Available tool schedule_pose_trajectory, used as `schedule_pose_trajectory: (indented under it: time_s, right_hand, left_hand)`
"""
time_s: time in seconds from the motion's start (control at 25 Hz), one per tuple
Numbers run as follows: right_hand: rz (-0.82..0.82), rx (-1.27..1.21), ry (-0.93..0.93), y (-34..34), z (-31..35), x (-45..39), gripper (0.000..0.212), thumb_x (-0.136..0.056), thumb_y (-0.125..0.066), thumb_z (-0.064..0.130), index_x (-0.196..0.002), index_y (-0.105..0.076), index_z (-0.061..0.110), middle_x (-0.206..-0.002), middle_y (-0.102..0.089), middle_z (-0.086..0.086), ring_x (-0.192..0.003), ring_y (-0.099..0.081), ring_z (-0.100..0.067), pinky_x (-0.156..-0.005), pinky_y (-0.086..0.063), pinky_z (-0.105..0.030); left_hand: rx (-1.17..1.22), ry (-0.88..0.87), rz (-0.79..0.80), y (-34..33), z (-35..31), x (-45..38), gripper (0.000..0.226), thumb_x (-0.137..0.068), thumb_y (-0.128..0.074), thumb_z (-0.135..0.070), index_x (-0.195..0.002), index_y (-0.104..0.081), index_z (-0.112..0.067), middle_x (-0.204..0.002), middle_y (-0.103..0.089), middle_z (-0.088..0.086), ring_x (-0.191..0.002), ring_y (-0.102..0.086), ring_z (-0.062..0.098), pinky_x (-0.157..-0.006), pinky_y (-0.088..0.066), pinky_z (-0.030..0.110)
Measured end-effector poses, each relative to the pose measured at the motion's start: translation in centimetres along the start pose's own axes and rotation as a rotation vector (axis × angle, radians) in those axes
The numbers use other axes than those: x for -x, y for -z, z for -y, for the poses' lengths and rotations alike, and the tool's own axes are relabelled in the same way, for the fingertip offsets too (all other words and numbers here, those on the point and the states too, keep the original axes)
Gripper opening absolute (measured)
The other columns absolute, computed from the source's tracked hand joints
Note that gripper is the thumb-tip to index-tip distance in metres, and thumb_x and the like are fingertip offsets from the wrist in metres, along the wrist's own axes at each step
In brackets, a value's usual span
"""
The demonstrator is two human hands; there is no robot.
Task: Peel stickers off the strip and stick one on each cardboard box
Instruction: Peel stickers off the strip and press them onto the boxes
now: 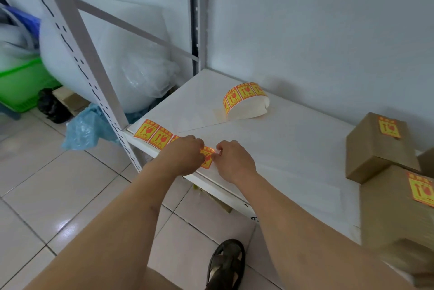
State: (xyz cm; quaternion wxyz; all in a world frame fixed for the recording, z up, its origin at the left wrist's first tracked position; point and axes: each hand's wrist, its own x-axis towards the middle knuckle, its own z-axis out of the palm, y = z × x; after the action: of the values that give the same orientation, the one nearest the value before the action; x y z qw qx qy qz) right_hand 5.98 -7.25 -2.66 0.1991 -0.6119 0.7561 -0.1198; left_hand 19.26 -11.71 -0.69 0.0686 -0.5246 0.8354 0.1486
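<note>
A strip of yellow and orange stickers (pixel 153 134) lies along the front left edge of the white shelf (pixel 293 148). My left hand (pixel 185 155) presses down on the strip. My right hand (pixel 232 160) pinches the top corner of the end sticker (pixel 207 159) between the two hands. A curled length of the same stickers (pixel 244 99) rests further back on the shelf. Two cardboard boxes stand at the right: the far box (pixel 375 148) and the near box (pixel 394 214), each with a sticker on top.
A white slotted shelf post (pixel 77 54) rises at the left. Beyond it are a big roll of bubble wrap (pixel 122 54), a green basket (pixel 21 83) and a blue plastic bag (pixel 87 125) on the tiled floor. A sandalled foot (pixel 226 264) is below the shelf edge.
</note>
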Motion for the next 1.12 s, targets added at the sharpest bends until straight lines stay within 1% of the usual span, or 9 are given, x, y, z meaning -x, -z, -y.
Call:
schedule_pose_trajectory:
  time_s: [0.12, 0.24, 0.4, 0.64, 0.8, 0.88, 0.96, 1.04, 1.12]
  right_hand:
    - [-0.045, -0.021, -0.042, -0.4, 0.1, -0.2, 0.027, -0.094, -0.052, 0.030, -0.116, -0.062, 0.020, -0.112, -0.057, -0.006, -0.094, -0.061, -0.024, -0.074, -0.049, -0.033]
    - [-0.084, -0.033, -0.064, -0.6, 0.2, -0.1, 0.022, -0.093, -0.055, 0.030, -0.111, -0.064, 0.021, -0.109, -0.059, -0.005, -0.092, -0.061, -0.023, -0.073, -0.052, -0.034]
    - [-0.073, -0.025, -0.045, -0.4, 0.3, 0.1, 0.025, -0.093, -0.056, 0.029, -0.114, -0.059, 0.016, -0.109, -0.058, -0.006, -0.095, -0.060, -0.023, -0.071, -0.048, -0.031]
    - [-0.060, -0.011, -0.047, -0.6, 0.5, 0.1, 0.026, -0.091, -0.058, 0.030, -0.114, -0.057, 0.017, -0.110, -0.059, -0.006, -0.097, -0.060, -0.023, -0.078, -0.054, -0.036]
    - [-0.044, -0.132, -0.093, 0.2, 0.1, 0.4, 0.022, -0.093, -0.055, 0.021, -0.111, -0.052, 0.009, -0.110, -0.062, -0.010, -0.100, -0.060, -0.027, -0.075, -0.049, -0.035]
    - [-0.053, -0.231, -0.111, 1.0, -0.4, 0.9, 0.016, -0.093, -0.053, 0.020, -0.105, -0.053, 0.009, -0.107, -0.063, -0.011, -0.095, -0.060, -0.026, -0.073, -0.048, -0.036]
    - [-0.064, -0.306, -0.120, 2.5, -1.6, 1.8, 0.010, -0.092, -0.054, 0.019, -0.095, -0.054, 0.010, -0.099, -0.063, -0.010, -0.087, -0.057, -0.024, -0.071, -0.048, -0.036]
    - [-0.067, -0.329, -0.118, 4.5, -3.1, 3.0, 0.005, -0.089, -0.055, 0.017, -0.089, -0.054, 0.012, -0.092, -0.061, -0.006, -0.081, -0.056, -0.023, -0.066, -0.045, -0.034]
    - [-0.085, -0.312, -0.102, 6.8, -5.0, 4.7, 0.002, -0.087, -0.054, 0.016, -0.088, -0.054, 0.014, -0.090, -0.061, -0.004, -0.080, -0.057, -0.023, -0.064, -0.045, -0.035]
  left_hand:
    - [0.012, 0.002, 0.000, 0.1, 0.2, -0.1, 0.036, -0.097, -0.045, -0.034, -0.127, -0.055, -0.016, -0.113, -0.060, 0.003, -0.099, -0.058, 0.019, -0.086, -0.048, 0.034]
    - [0.016, 0.011, 0.011, -0.1, 0.3, 0.1, 0.037, -0.098, -0.045, -0.036, -0.127, -0.055, -0.016, -0.113, -0.059, 0.002, -0.098, -0.058, 0.018, -0.088, -0.046, 0.033]
    - [0.028, 0.000, 0.025, -0.2, 0.5, 0.3, 0.042, -0.097, -0.044, -0.040, -0.132, -0.052, -0.017, -0.119, -0.058, 0.003, -0.104, -0.057, 0.019, -0.093, -0.045, 0.035]
    - [0.031, -0.006, 0.036, -0.1, 0.4, 0.4, 0.043, -0.097, -0.045, -0.036, -0.134, -0.051, -0.016, -0.119, -0.056, 0.004, -0.104, -0.056, 0.020, -0.092, -0.047, 0.036]
    - [0.022, -0.008, 0.052, 0.0, 0.2, 0.6, 0.041, -0.096, -0.046, -0.038, -0.130, -0.054, -0.015, -0.116, -0.056, 0.005, -0.101, -0.056, 0.020, -0.090, -0.047, 0.036]
    - [0.026, -0.018, 0.066, 0.3, -0.3, 0.9, 0.043, -0.096, -0.049, -0.040, -0.132, -0.053, -0.016, -0.122, -0.057, 0.005, -0.106, -0.056, 0.021, -0.092, -0.046, 0.036]
    - [0.047, -0.046, 0.035, 1.0, -1.4, 1.3, 0.045, -0.095, -0.051, -0.039, -0.135, -0.049, -0.018, -0.133, -0.054, 0.003, -0.117, -0.053, 0.022, -0.098, -0.044, 0.036]
    - [0.050, -0.102, -0.016, 1.9, -3.0, 1.7, 0.044, -0.096, -0.050, -0.038, -0.136, -0.048, -0.019, -0.138, -0.051, 0.002, -0.123, -0.050, 0.022, -0.101, -0.042, 0.036]
    - [0.011, -0.174, -0.035, 2.8, -5.3, 2.2, 0.043, -0.096, -0.049, -0.039, -0.135, -0.048, -0.021, -0.137, -0.050, 0.000, -0.124, -0.049, 0.021, -0.101, -0.042, 0.036]
